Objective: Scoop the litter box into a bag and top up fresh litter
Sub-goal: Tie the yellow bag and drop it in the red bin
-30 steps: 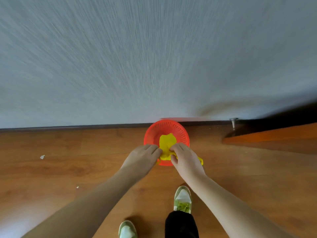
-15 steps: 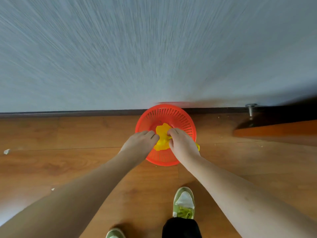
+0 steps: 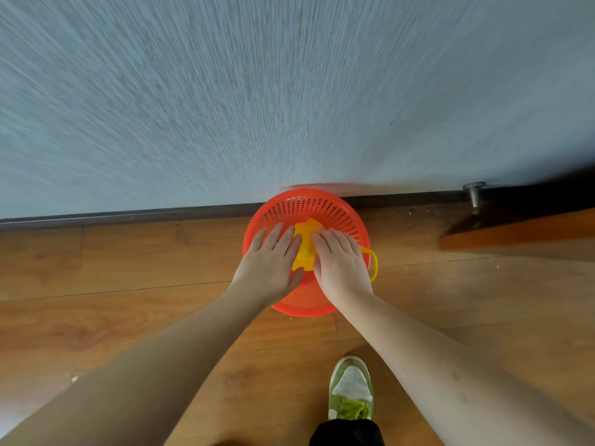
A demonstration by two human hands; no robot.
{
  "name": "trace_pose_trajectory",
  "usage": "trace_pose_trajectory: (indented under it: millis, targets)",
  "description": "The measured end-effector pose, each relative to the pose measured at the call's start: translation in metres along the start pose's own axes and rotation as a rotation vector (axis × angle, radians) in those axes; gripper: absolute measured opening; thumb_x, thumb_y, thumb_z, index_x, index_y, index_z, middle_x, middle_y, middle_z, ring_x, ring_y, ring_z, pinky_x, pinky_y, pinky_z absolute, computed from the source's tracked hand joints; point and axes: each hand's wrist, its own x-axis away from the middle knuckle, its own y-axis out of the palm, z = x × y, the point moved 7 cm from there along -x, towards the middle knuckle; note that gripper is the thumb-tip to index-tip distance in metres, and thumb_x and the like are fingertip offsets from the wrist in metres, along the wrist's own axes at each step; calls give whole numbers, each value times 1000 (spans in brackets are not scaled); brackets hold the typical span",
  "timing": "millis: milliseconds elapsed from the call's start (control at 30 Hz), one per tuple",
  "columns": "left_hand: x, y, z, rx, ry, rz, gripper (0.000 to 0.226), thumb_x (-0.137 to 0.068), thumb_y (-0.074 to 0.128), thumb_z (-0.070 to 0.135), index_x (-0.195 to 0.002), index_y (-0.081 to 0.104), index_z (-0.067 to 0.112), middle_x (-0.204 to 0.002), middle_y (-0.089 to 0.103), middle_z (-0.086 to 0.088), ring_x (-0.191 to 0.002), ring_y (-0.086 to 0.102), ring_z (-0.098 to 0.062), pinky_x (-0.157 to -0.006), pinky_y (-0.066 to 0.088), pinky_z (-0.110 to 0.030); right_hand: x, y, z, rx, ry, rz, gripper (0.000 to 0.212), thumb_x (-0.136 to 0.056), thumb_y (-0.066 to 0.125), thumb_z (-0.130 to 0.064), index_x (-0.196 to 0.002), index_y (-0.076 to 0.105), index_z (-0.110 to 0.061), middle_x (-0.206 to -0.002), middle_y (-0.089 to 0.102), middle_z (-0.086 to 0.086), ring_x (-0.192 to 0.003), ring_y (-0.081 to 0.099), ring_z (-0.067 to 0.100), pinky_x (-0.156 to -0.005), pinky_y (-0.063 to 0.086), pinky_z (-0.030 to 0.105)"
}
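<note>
A round red mesh basket (image 3: pixel 322 204) stands on the wooden floor against the wall's baseboard. A yellow plastic bag (image 3: pixel 306 243) lies inside it, and one yellow loop handle (image 3: pixel 373 265) hangs over the right rim. My left hand (image 3: pixel 270 265) lies flat over the basket's left half, fingers straight, touching the bag. My right hand (image 3: pixel 338 262) lies flat over the right half, fingers straight, pressing on the bag. Most of the bag is hidden under the two hands.
The grey textured wall (image 3: pixel 257 91) rises just behind the basket. A metal door stop (image 3: pixel 473 193) sticks out of the baseboard at the right, beside a wooden door edge (image 3: pixel 521 230). My green and white shoe (image 3: pixel 351 387) stands on the floor below the basket. Small crumbs dot the floor.
Both hands have gone from pinching the yellow bag with curled fingers to lying flat on it with straight fingers. The view has moved closer to the basket.
</note>
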Motion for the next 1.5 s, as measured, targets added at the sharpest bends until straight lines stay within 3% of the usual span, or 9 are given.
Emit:
trace_pose_trajectory:
  millis: [100,333,533,867,1133,1267,1500]
  targets:
    - [6,-1,0,-1,-18,-21,76,-93,14,59,-150,33,14,-156,32,-10,-147,22,-29,-119,18,-52,10,-1,-3,39,65,-64,54,-90,58,-27,-140,45,-11,-141,49,11,-135,41,28,-113,32,47]
    - [35,-42,11,-16,-2,12,73,-95,18,57,-151,31,12,-157,31,-12,-147,21,-30,-119,18,-52,32,-43,-23,41,72,-61,51,-93,53,-29,-140,45,-13,-138,52,9,-131,45,27,-114,31,45]
    - [69,-108,8,-44,-46,-90,72,-95,31,57,-151,25,13,-156,30,-14,-146,18,-38,-118,16,-56,47,-98,-31,71,169,-153,48,-95,48,-29,-141,43,-14,-139,50,9,-132,41,28,-113,30,46]
    - [169,-262,19,-30,-141,-106,72,-96,23,62,-153,20,18,-158,26,-8,-148,15,-32,-117,15,-53,92,-257,-95,106,139,-126,52,-98,36,-41,-145,37,-16,-144,46,10,-134,41,28,-113,31,45]
    - [266,-408,33,48,-254,87,72,-92,19,62,-146,36,17,-149,42,-9,-142,31,-32,-113,27,-52,143,-394,-158,143,114,-56,55,-98,34,-46,-144,40,-16,-145,46,9,-134,42,28,-113,32,45]
    - [321,-483,50,110,-299,159,70,-93,19,62,-149,28,20,-153,36,-6,-145,26,-30,-116,23,-51,170,-464,-191,194,94,-19,57,-97,27,-49,-142,42,-19,-144,48,8,-134,42,27,-112,31,45]
    - [401,-592,88,55,-254,237,74,-91,9,66,-151,22,25,-160,24,-3,-149,13,-28,-119,16,-53,226,-577,-233,204,87,45,54,-98,37,-45,-144,39,-19,-145,46,7,-134,42,25,-113,32,44]
